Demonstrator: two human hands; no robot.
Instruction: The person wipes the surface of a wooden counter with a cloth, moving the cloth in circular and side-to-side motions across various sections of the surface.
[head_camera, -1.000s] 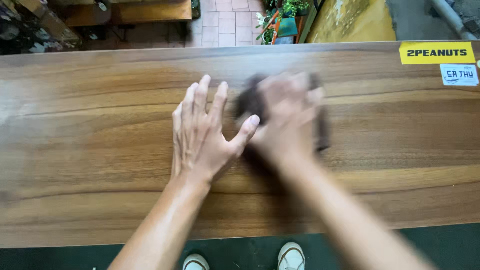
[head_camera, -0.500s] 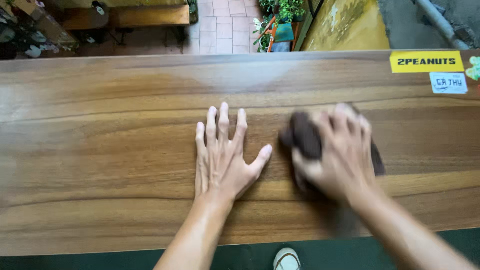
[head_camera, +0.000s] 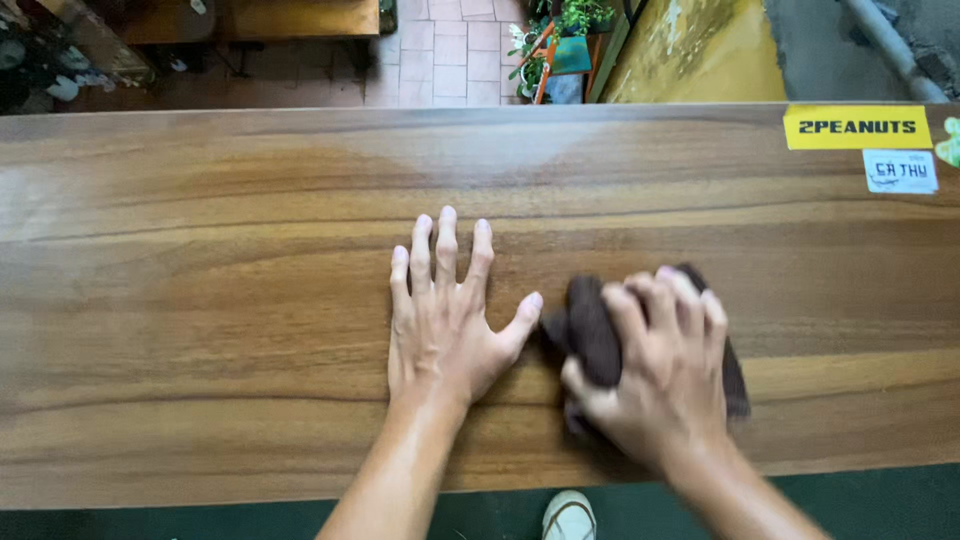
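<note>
Wiping the wooden tabletop (head_camera: 200, 300): right hand (head_camera: 660, 375) grips a dark brown cloth (head_camera: 595, 335); beside the cloth, left hand (head_camera: 440, 320) rests open, flat.

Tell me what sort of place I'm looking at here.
Probably a café or small shop counter open to a courtyard: a long wooden counter bearing stickers, tiled paving and potted plants beyond. The right hand presses a dark cloth on it.

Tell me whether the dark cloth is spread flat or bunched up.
Bunched up: the dark cloth bulges in folds under the right hand, pressed on the wooden tabletop.
</note>
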